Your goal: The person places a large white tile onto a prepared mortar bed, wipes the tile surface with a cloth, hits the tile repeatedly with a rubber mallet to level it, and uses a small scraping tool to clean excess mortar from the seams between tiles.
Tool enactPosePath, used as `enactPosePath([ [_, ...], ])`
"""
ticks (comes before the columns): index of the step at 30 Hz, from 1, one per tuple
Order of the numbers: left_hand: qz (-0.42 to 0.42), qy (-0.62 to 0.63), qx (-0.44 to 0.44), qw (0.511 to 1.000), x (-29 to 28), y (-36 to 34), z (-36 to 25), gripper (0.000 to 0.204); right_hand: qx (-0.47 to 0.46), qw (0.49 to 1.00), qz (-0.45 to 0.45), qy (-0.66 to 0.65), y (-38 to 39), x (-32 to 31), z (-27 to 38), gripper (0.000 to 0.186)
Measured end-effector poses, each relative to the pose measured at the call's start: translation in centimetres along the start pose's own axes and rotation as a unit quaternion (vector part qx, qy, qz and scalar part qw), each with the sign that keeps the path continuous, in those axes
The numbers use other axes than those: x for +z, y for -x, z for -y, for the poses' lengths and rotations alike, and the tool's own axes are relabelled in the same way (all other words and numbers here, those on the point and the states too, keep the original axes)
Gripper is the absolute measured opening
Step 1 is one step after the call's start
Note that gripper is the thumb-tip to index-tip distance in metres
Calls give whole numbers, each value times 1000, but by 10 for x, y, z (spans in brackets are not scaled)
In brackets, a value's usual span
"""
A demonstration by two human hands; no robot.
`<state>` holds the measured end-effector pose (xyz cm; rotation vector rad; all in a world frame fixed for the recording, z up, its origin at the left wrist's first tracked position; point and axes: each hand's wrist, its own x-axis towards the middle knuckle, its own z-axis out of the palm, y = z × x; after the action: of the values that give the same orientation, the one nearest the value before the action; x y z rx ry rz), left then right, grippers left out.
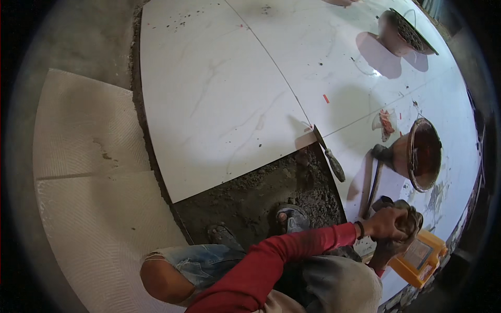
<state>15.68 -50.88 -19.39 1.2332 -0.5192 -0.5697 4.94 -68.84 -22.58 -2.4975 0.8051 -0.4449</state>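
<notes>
My left hand (387, 223), with a dark band at the wrist, is closed at the right side, next to my right hand (387, 251). The two are pressed together around a brownish, crumpled-looking thing (412, 223) whose kind I cannot make out. My right hand is partly hidden below the left one. Close to them stands a yellow jerrycan (417, 261) with a label. A rubber mallet (377, 180) lies just beyond the hands, its dark head against a mortar-stained bucket (425, 156). Farther left, a trowel (334, 164) rests at the tile's edge.
Large white marbled tiles (219, 104) cover the floor ahead. My sandalled feet stand in a wet mortar bed (250, 193). Ridged tiles or boards (99, 219) lie on the left. A second bucket (399, 34) holding grey mix and a small cup with reddish bits (386, 124) stand farther off.
</notes>
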Motion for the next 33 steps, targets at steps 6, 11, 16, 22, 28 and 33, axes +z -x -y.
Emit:
enactPosePath([
  [6,-90,-72,54,992,25,1,26,91,-34,998,-40,38,19,-5,15,50],
  [11,-48,110,15,993,25,13,28,76,-180,961,-128,165,23,0,36,50],
  [16,100,27,-34,994,13,34,28,57,56,977,-139,-148,-25,-4,24,53],
  [22,153,-214,40,964,-59,98,-2,35,-169,896,-52,407,-38,-1,-8,43],
  [28,12,-438,-153,886,-219,127,-119,49,-255,931,232,-116,-3,128,200,46],
  [33,-148,-428,-238,859,-268,177,-130,43,-306,866,371,135,-1,218,250,34],
])
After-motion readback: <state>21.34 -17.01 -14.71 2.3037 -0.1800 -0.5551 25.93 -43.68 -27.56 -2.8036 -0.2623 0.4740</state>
